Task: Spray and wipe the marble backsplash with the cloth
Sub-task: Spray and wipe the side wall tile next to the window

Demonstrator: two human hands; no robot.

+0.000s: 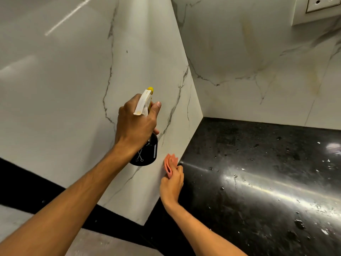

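A glossy black stone tabletop (pixel 212 145), scattered with pale flecks (pixel 324 231) and droplets, abuts the marble backsplash (pixel 230 98).

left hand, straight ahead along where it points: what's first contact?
The marble backsplash, the veined panel straight ahead. The left hand grips the spray bottle, whose yellow nozzle leads, so the nozzle would likely touch first. The gap is hard to judge from this one view.
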